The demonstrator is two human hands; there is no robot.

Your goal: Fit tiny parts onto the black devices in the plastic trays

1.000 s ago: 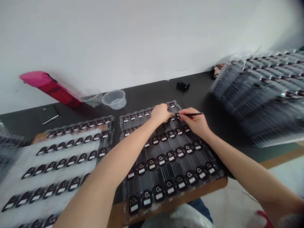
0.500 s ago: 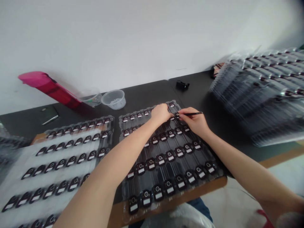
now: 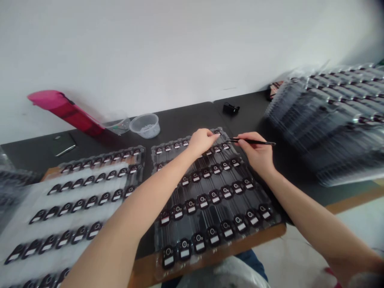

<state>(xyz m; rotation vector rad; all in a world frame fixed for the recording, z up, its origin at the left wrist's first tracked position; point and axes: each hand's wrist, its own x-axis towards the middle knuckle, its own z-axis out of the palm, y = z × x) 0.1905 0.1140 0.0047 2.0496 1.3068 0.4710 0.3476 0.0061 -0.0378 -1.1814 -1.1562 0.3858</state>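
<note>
A clear plastic tray (image 3: 207,219) with rows of small black rounded pieces (image 3: 214,236) lies in front of me; each piece shows a ring and a white patch. Over its far right part is my left hand (image 3: 201,141), thumb and finger closed together; anything pinched there is too small to make out. My right hand (image 3: 259,155) grips black tweezers (image 3: 255,142), held nearly level beside the tray's far right edge. The tweezer tips point left towards my left fingers, slightly apart, and I cannot tell if they hold anything. My left forearm hides part of the tray.
Another filled tray (image 3: 142,160) lies on the left, with white sheeting under much of it. A tall stack of clear trays (image 3: 339,132) stands right. Behind are a plastic tub (image 3: 145,126) of small white bits, a pink-red long object (image 3: 69,114) and a small black object (image 3: 231,108).
My right hand has drawn the tweezers right, away from the piece near the far right corner. My left hand has shifted slightly up and left, uncovering pieces below it.
</note>
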